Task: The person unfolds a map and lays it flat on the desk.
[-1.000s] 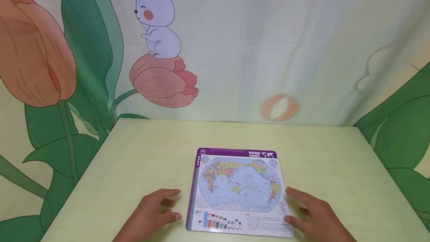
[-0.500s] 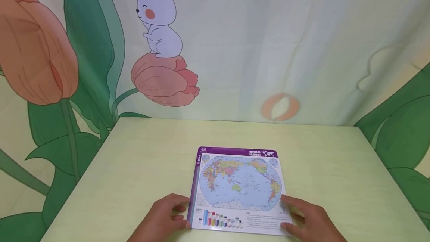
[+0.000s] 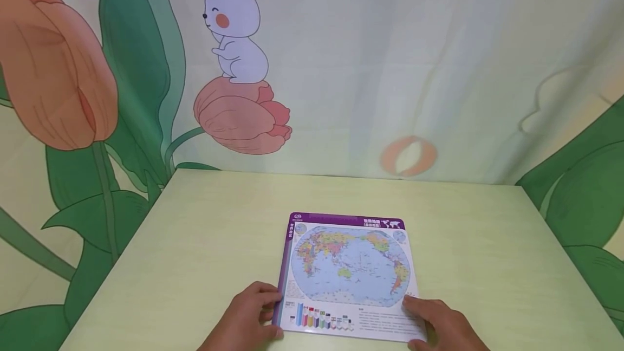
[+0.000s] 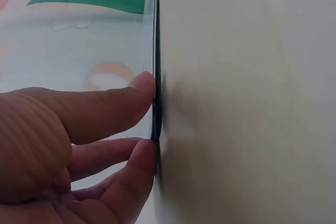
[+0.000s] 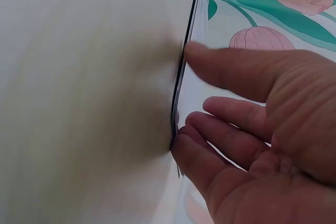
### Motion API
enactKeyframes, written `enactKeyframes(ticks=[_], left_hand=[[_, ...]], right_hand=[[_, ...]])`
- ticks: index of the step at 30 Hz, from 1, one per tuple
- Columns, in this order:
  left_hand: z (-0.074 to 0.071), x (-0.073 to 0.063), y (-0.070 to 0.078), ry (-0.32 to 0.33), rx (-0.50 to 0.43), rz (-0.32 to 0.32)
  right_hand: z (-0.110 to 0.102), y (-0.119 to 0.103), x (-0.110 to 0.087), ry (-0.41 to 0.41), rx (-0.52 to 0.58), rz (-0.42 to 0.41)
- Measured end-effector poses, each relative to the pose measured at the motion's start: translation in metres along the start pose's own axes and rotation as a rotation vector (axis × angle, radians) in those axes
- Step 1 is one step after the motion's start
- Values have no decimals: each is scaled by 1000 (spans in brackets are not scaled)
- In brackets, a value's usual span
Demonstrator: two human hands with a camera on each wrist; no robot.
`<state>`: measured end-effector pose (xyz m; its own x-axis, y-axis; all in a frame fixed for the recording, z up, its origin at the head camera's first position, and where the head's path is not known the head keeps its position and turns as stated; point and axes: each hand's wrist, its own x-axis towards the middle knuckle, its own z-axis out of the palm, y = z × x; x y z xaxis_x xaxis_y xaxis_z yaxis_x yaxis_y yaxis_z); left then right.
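Note:
A flat world map board (image 3: 351, 267) with a purple top strip lies on the pale table at the near middle. My left hand (image 3: 249, 313) is at its lower left side, thumb and fingertips against the edge. On the opposite side, my right hand (image 3: 441, 323) has its index finger over the right margin and its thumb at the near right corner. Both wrist views show the thin board nearly edge-on. There, the left thumb (image 4: 118, 109) and the right thumb (image 5: 236, 71) touch it, and other fingertips meet it close to its end.
The light yellow-green table (image 3: 487, 248) extends around the board. Behind it hangs a cloth backdrop (image 3: 341, 69) printed with a white rabbit (image 3: 236, 31), tulips and green leaves.
Both hands have moved inward from either side of the board and now touch its edges. The board stays in almost the same place, while the head view shifts slightly.

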<state>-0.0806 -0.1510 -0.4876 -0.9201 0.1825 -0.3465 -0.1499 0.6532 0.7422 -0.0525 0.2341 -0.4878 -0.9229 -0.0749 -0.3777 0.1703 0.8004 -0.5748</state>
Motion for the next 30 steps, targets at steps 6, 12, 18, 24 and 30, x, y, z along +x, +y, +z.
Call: enactKeyframes(ticks=[6,12,18,24,30], left_hand=[[1,-3,2,32,34,68],[2,-5,4,42,56,76],[1,-4,4,37,134,110],[1,0,3,13,174,108],[2,1,3,-6,159,78]], right_hand=[[1,3,3,-2,-22,-13],[1,7,3,-6,-48,-68],[0,11,-4,20,-114,-227],[3,7,-6,32,-126,-218],[3,1,-4,12,-83,-122]])
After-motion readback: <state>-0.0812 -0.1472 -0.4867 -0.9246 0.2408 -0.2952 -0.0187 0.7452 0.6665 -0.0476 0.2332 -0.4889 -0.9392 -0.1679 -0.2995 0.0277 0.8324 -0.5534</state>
